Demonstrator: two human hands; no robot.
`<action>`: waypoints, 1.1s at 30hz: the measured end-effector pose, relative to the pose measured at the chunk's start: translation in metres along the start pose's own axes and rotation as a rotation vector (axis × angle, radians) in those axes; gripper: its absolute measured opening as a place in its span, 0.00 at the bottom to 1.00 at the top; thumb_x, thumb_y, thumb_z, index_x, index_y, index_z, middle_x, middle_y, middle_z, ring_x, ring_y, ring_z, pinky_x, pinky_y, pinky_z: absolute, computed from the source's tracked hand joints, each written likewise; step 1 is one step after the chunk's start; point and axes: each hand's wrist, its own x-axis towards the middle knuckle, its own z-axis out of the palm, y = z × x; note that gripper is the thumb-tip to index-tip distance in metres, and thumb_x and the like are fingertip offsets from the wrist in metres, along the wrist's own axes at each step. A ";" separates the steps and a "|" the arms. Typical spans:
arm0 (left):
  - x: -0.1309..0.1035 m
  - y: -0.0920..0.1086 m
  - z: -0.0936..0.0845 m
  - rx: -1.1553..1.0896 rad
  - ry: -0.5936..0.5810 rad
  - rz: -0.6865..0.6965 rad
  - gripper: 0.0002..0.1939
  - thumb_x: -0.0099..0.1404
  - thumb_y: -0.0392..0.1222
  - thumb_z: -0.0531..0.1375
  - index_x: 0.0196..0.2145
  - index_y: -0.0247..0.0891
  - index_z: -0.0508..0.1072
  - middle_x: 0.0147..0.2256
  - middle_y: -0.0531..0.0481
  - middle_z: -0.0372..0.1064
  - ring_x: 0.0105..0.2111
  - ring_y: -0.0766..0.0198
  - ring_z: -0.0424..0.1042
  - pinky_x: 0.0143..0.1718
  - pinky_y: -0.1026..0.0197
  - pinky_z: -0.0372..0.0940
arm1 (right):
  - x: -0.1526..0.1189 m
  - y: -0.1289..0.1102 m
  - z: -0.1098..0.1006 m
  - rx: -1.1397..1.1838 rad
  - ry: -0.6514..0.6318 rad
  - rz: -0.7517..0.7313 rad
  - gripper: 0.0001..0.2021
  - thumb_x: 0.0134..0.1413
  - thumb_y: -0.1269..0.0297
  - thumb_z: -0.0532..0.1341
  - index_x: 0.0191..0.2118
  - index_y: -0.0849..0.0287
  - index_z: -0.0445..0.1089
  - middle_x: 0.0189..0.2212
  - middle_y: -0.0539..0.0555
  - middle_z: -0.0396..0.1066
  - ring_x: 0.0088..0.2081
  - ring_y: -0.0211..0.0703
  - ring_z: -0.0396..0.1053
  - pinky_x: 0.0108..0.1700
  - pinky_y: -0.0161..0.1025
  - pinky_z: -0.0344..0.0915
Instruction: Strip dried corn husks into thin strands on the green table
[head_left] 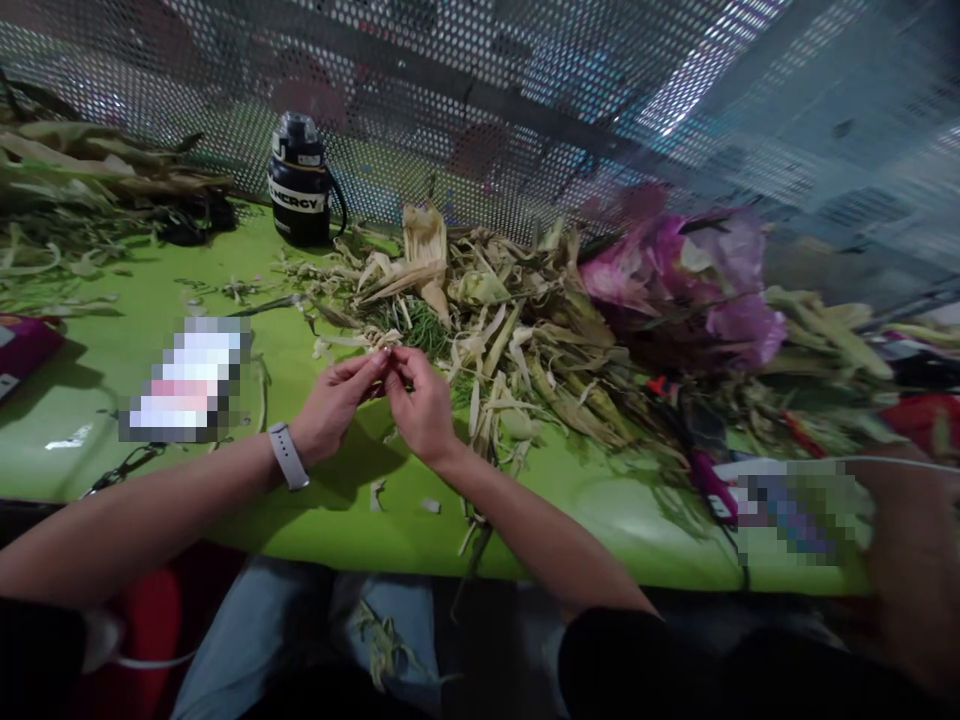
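My left hand [334, 402], with a white watch band on its wrist, is closed in a pinch above the green table [352, 525]. My right hand [421, 402] meets it at the fingertips, its thumb and fingers also pressed together. Whatever lies between the fingertips is too small to make out. Just beyond and to the right of both hands spreads a pile of dry husks and leaves [495, 300], with thin green strands near the fingers. Small pale scraps [377, 495] lie on the table below the hands.
A black bottle [298, 190] stands behind. At left lie a blurred-out phone [191, 385] and more husks [82, 180]. Pink wrapping [682, 280] sits at right, near another person's arm [915, 550] and a second blurred-out device [795, 510]. A perforated metal panel [450, 110] rises behind.
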 end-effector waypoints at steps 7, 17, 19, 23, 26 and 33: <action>0.003 0.005 -0.005 0.148 0.011 0.088 0.12 0.60 0.49 0.63 0.32 0.35 0.77 0.31 0.49 0.74 0.32 0.66 0.71 0.35 0.61 0.67 | -0.005 -0.002 0.006 0.005 -0.086 0.023 0.17 0.66 0.56 0.51 0.55 0.58 0.61 0.41 0.58 0.75 0.34 0.41 0.75 0.39 0.41 0.72; 0.015 0.029 -0.020 1.059 -0.232 0.362 0.16 0.70 0.48 0.51 0.27 0.38 0.63 0.21 0.53 0.63 0.19 0.69 0.60 0.24 0.63 0.56 | 0.016 -0.013 -0.047 -0.414 0.005 -0.271 0.19 0.57 0.67 0.54 0.54 0.59 0.69 0.41 0.60 0.72 0.47 0.53 0.69 0.52 0.55 0.66; 0.014 0.030 -0.019 1.178 -0.265 0.407 0.13 0.71 0.44 0.48 0.29 0.38 0.61 0.21 0.53 0.61 0.19 0.68 0.57 0.24 0.62 0.52 | 0.024 -0.014 -0.059 -0.538 -0.163 -0.438 0.25 0.54 0.70 0.56 0.58 0.54 0.66 0.54 0.59 0.68 0.61 0.59 0.59 0.62 0.62 0.53; 0.013 0.034 -0.018 1.191 -0.326 0.395 0.11 0.71 0.43 0.46 0.31 0.39 0.61 0.22 0.52 0.62 0.20 0.66 0.58 0.25 0.60 0.53 | 0.035 -0.009 -0.064 -0.622 -0.388 -0.591 0.25 0.57 0.70 0.56 0.61 0.52 0.64 0.60 0.55 0.65 0.65 0.54 0.56 0.68 0.64 0.38; 0.012 0.037 -0.017 1.163 -0.320 0.422 0.13 0.71 0.43 0.47 0.29 0.40 0.58 0.22 0.52 0.61 0.20 0.66 0.58 0.26 0.60 0.53 | 0.037 -0.004 -0.062 -0.619 -0.331 -0.579 0.18 0.63 0.69 0.53 0.57 0.54 0.67 0.56 0.56 0.71 0.61 0.50 0.63 0.69 0.60 0.39; 0.009 0.035 -0.018 1.079 -0.323 0.522 0.15 0.73 0.46 0.44 0.29 0.40 0.59 0.24 0.52 0.61 0.23 0.66 0.60 0.28 0.61 0.57 | 0.038 -0.004 -0.062 -0.487 -0.294 -0.515 0.14 0.64 0.63 0.57 0.52 0.54 0.71 0.48 0.56 0.75 0.52 0.47 0.69 0.64 0.54 0.51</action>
